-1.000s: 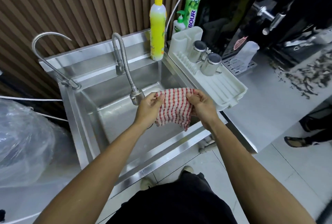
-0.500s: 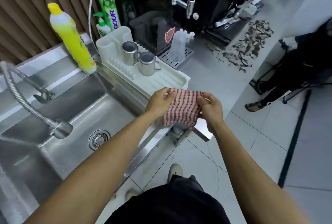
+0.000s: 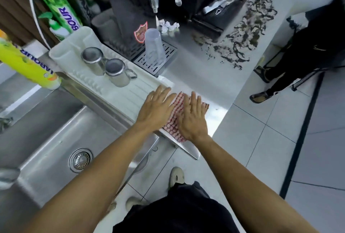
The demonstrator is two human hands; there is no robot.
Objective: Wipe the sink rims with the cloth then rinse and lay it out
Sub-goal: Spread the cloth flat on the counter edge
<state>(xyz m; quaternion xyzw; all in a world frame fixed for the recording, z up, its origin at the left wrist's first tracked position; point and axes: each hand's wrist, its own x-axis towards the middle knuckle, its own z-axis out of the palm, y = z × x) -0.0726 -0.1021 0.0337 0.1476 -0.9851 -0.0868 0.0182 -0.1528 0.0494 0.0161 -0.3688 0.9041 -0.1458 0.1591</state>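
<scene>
The red-and-white checked cloth [image 3: 177, 116] lies flat on the steel counter [image 3: 211, 87], at its front corner just right of the white drying tray [image 3: 119, 91]. My left hand [image 3: 158, 109] rests palm down on the cloth's left part and the tray's end, fingers spread. My right hand [image 3: 192, 118] presses flat on the cloth's right part, fingers straight. Much of the cloth is hidden under both hands. The steel sink [image 3: 46, 130] lies to the left, its rim [image 3: 104, 105] running under the tray.
Two steel mugs [image 3: 104, 68] stand upside down on the tray. A yellow bottle [image 3: 26, 64] and a green one [image 3: 56, 7] stand behind the sink. An upturned plastic cup [image 3: 154, 48] sits on a black machine's drip grate. Another person's legs [image 3: 291, 68] stand at the right.
Both hands carried the cloth from over the sink rightwards, lowered it onto the counter corner and let go of its top edge; now they lie flat on it.
</scene>
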